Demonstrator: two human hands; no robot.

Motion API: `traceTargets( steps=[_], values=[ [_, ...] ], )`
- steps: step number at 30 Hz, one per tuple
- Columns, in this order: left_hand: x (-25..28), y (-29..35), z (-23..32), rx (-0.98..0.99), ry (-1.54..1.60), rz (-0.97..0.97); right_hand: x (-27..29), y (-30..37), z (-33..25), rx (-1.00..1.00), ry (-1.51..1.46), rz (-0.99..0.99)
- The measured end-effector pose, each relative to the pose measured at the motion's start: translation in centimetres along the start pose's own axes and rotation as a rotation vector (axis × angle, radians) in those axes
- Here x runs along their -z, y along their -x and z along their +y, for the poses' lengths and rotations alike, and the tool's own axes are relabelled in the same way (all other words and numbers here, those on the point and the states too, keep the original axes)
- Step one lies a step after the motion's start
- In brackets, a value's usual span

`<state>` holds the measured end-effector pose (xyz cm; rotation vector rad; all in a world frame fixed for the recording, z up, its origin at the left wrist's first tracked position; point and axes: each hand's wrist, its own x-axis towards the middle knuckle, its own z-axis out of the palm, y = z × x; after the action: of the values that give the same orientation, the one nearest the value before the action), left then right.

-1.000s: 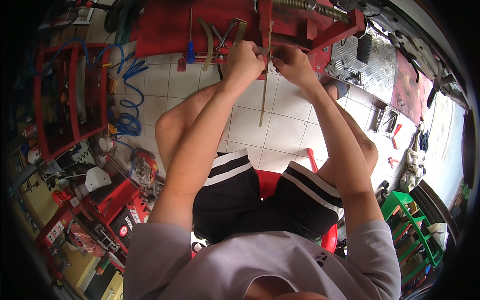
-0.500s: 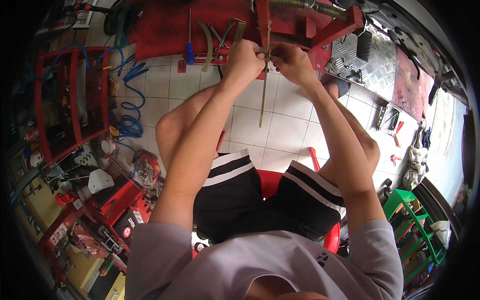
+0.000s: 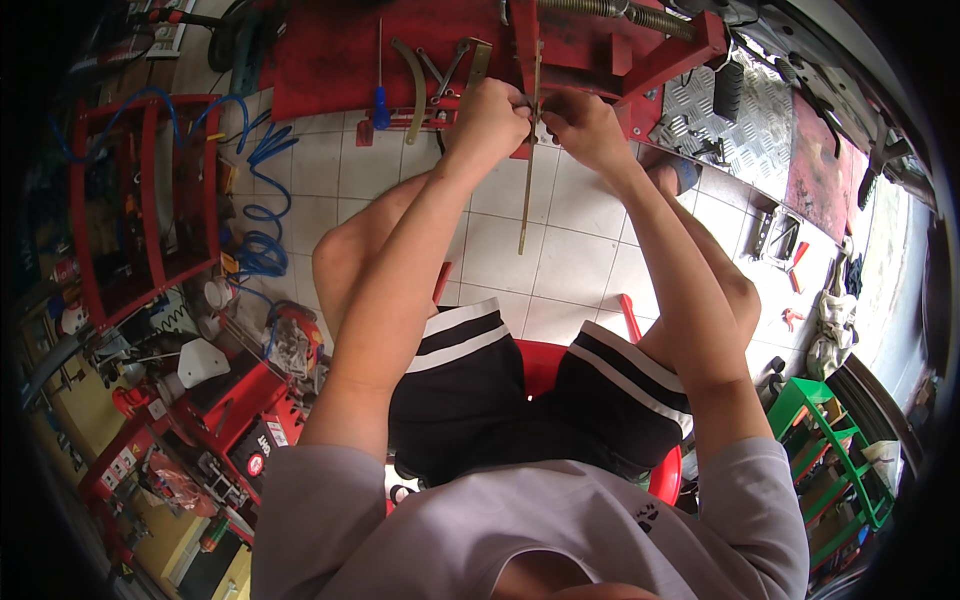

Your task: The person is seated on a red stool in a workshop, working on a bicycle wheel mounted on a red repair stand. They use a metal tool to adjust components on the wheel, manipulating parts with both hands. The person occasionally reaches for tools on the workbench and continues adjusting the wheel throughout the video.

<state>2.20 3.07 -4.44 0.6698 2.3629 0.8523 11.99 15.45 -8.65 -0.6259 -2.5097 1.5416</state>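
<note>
Works with both hands at a long thin metal strip (image 3: 527, 190), set between them beside a red frame (image 3: 526, 45) and reaching down in view over the tiled floor (image 3: 500, 260). Holds the left hand (image 3: 490, 118) close by the strip's left side, fingers curled well in, with a small dark piece (image 3: 524, 101) at the tips. Sets the right hand (image 3: 582, 125) opposite, thumb and fingers drawn nearly together at the strip's right edge. Cannot tell a real pinch from a light touch in either. Seems, by judgement, midway through close fingertip work on the strip; probably calls next for small, even finger moves from both sides. Has a blue-handled screwdriver (image 3: 380, 108), a curved strip (image 3: 415, 95) and wrenches (image 3: 447, 72) near at the left, by the edge of the red table (image 3: 325, 60). Cannot see the contact itself, hidden by fingers and knuckles, nor name the dark piece. Cannot make out the strip's upper end against the frame, cut off above along with the spring (image 3: 660, 22).
</note>
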Motion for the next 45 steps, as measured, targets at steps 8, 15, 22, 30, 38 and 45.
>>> traceTargets(
  steps=[8, 15, 22, 30, 38, 45],
  values=[
    [-0.4, -0.3, -0.4, 0.046, -0.027, 0.018, -0.4, 0.2, -0.4, 0.054, 0.019, 0.046],
    [0.1, -0.2, -0.3, -0.05, 0.02, 0.022, -0.2, 0.2, -0.8, -0.041, 0.015, -0.001],
    [0.5, -0.6, -0.2, -0.038, 0.105, 0.072, -0.2, 0.2, -0.9, -0.121, 0.014, -0.048],
    [-0.1, -0.9, -0.3, 0.005, 0.216, 0.196, 0.0, 0.3, -1.3, -0.129, 0.009, -0.063],
    [0.2, -0.3, -0.6, -0.088, 0.116, 0.152, 0.4, 0.1, -1.2, -0.067, 0.062, -0.124],
    [-0.2, -0.3, 0.3, 0.104, -0.025, -0.054, 0.1, 0.5, -0.7, -0.013, 0.07, -0.021]
  ],
)
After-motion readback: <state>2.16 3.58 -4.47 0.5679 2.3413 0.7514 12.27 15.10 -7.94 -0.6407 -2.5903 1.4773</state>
